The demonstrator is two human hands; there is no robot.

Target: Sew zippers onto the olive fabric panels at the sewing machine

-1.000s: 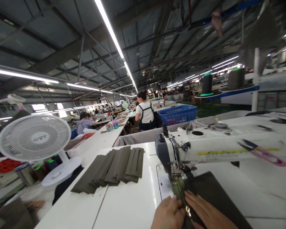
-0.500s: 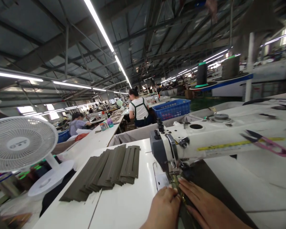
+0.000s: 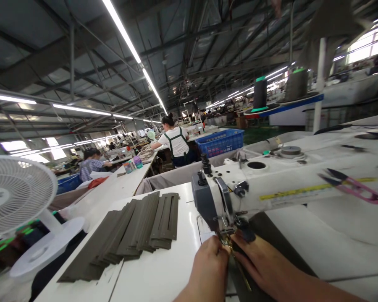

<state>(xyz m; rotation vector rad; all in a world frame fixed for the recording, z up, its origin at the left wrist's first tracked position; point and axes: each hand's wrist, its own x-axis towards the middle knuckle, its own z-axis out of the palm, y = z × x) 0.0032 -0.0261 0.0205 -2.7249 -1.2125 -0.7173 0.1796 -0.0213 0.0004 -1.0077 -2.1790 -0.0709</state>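
Note:
At the sewing machine's needle area, a gold-toothed zipper [image 3: 227, 242] runs under the presser foot [image 3: 225, 230], its lower end trailing toward me. Closed at the left of the zipper, my left hand [image 3: 209, 266] pinches its edge just in front of the foot. My right hand [image 3: 264, 260] lies on the opposite side, thumb and forefinger meeting at the zipper; some fingertips are hidden behind the machine. Dark olive material [image 3: 277, 235] spreads beneath and beyond my right hand. The sewing machine [image 3: 208, 197] stands directly over my fingertips.
Stacked olive strips with slots [image 3: 138, 226] lie fanned left on the white table [image 3: 151, 272]. A white fan [image 3: 47, 235] stands further left. Pink-handled thread snips [image 3: 359, 186] rest on the machine arm. Beyond are a blue crate [image 3: 220, 142], thread cones [image 3: 260, 94] and two people.
The view has turned slightly right, so the fan and strips sit further left. My right hand's fingers have gone from flat to bent, closer to the foot. A background person's arm has stretched out.

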